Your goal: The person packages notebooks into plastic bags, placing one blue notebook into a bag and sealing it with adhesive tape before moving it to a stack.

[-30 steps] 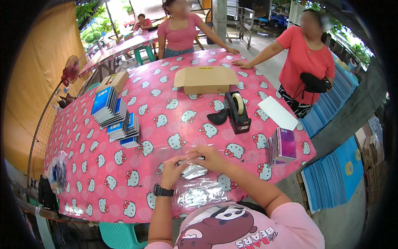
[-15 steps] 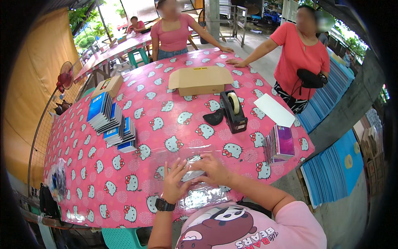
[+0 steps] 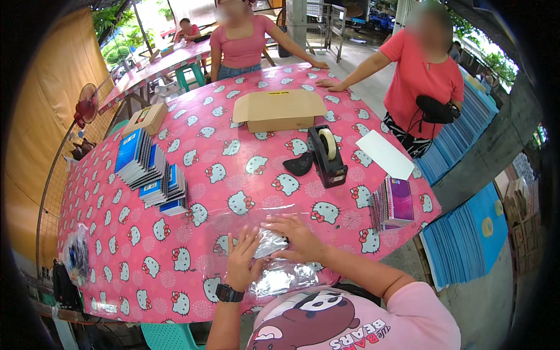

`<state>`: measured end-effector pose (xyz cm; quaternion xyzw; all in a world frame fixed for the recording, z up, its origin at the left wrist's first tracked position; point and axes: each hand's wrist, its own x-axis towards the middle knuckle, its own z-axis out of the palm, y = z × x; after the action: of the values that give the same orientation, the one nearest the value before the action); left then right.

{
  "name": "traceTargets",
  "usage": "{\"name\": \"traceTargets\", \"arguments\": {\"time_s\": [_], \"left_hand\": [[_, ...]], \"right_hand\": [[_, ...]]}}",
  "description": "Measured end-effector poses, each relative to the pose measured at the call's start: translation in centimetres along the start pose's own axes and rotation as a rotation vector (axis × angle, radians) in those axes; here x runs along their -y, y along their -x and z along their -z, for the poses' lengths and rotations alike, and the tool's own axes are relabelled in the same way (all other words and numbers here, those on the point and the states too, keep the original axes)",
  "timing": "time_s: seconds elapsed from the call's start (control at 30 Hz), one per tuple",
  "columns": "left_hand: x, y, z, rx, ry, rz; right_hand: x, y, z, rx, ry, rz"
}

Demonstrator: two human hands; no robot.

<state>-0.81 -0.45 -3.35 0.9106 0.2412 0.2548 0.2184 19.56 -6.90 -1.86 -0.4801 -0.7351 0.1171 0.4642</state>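
Shiny clear plastic film (image 3: 286, 279) lies on the pink table near its front edge, part of it bunched between my hands. My left hand (image 3: 242, 256) rests on its left side with the fingers stretched out flat. Across from it, my right hand (image 3: 300, 240) lies on the film with its fingers extended toward the left. The two hands are a short gap apart, with crinkled plastic showing there. Whether anything is inside the film cannot be made out. Beyond my hands stands a black tape dispenser (image 3: 328, 166) with a roll of clear tape.
Stacked blue spiral notebooks (image 3: 137, 154) stand at left, purple ones (image 3: 398, 201) at right. An opened cardboard box (image 3: 280, 119), a smaller box (image 3: 146, 118), a black curved piece (image 3: 298, 165) and a white sheet (image 3: 385, 153) lie farther off. Two people lean on the far edge.
My hands stay on the film, with the right fingers now lying flatter and slightly farther left. The view has shifted a little.
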Motion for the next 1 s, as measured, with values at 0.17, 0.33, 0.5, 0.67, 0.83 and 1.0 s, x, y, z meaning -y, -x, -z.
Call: {"name": "traceTargets", "arguments": {"time_s": [0.17, 0.33, 0.5, 0.67, 0.83, 1.0], "left_hand": [[-1.9, -0.7, -0.6, -0.205, 0.124, 0.078], [-1.7, -1.7, 1.2, -0.008, 0.069, 0.037], [2.0, -1.7, 1.8, -0.12, 0.708, 0.331], [0.4, -4.7, 1.4, -0.094, 0.364, 0.33], [-0.3, -5.4, 1.4, -0.166, 0.4, 0.279], [-0.7, -5.5, 1.3, -0.156, 0.116, 0.076]], "right_hand": [[-1.7, 1.0, -0.1, 0.108, 0.026, 0.02], [-2.0, 1.4, -1.1, 0.115, -0.073, 0.02], [-1.3, 0.1, 0.3, -0.065, -0.229, -0.179], [-2.9, -0.9, -0.6, 0.056, -0.458, -0.465], [-3.1, -0.9, -1.0, 0.034, -0.44, -0.492], [-3.8, -0.4, -1.8, -0.013, -0.445, -0.476]]}}
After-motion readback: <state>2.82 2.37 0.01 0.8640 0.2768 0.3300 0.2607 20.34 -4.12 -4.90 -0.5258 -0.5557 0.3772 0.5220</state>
